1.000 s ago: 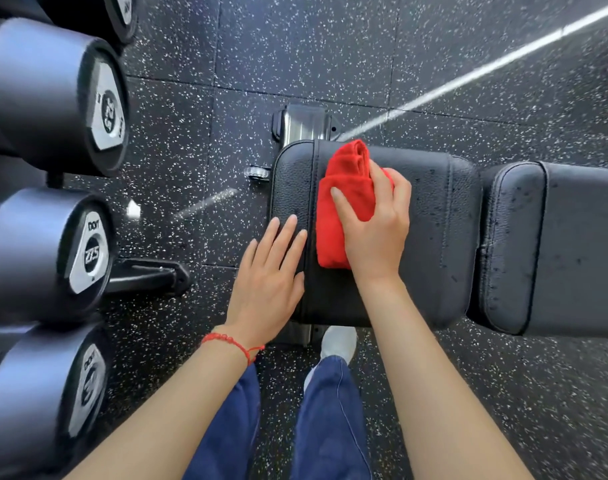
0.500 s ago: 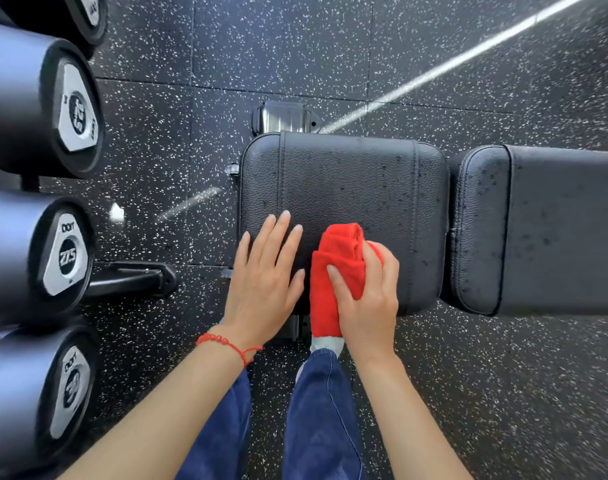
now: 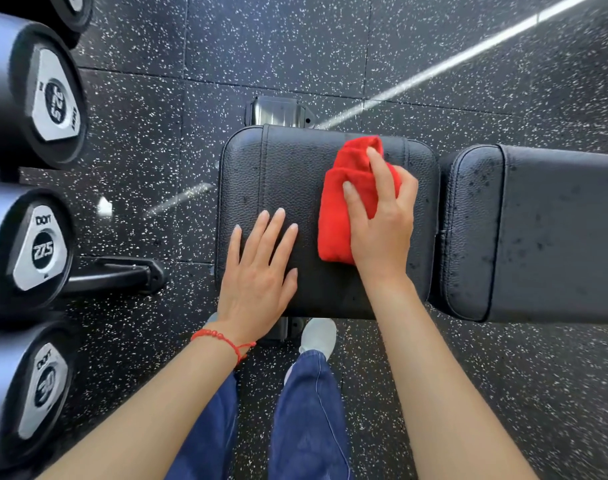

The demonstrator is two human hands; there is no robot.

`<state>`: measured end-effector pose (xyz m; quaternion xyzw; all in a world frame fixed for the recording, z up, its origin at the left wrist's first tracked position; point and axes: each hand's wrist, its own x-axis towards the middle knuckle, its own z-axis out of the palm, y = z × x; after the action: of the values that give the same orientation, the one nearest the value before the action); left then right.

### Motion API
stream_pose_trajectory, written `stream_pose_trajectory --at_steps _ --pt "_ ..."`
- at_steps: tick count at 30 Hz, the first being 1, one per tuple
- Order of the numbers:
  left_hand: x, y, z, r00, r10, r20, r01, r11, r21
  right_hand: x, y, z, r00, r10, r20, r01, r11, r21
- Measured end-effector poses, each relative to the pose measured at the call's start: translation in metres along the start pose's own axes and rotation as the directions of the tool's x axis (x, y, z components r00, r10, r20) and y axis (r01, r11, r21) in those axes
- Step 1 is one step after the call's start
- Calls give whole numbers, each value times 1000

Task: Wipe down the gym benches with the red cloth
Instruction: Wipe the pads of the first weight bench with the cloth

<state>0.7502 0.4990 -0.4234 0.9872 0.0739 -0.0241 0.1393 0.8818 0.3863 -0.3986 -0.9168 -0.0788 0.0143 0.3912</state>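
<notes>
Right hand (image 3: 382, 220) fingers curling, pinching cloth (image 3: 344, 202) mid-frame on seat (image 3: 278, 174); left hand (image 3: 261, 271) bracing, fingers spread. Risk: droplets on right pad (image 3: 555, 230) getting missed.

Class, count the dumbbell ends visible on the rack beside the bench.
4, stacked along the left edge: one cut off at the top corner, then 22.5, 27.5 and 30 nearest. More may lie out of frame.

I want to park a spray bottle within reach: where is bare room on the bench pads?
The long pad right of the gap lies wholly bare, though speckled with droplets. On the seat pad, only the far-left strip stays free, between its left edge and the red cloth. The near half is crowded by the left hand and right hand.
</notes>
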Motion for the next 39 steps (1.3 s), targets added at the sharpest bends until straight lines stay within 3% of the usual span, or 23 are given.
stream_pose_trajectory --at_steps 9,25,39 --pt "1 4 3 999 -32 -32 32 999 -9 -100 31 -35 997 63 36 -61 997 -48" --pt "23 29 18 987 -126 -100 130 991 33 33 20 -14 999 -40 16 40 999 -9" --pt "22 31 20 986 -84 -145 91 995 44 -86 59 -66 998 38 47 -37 999 -4"
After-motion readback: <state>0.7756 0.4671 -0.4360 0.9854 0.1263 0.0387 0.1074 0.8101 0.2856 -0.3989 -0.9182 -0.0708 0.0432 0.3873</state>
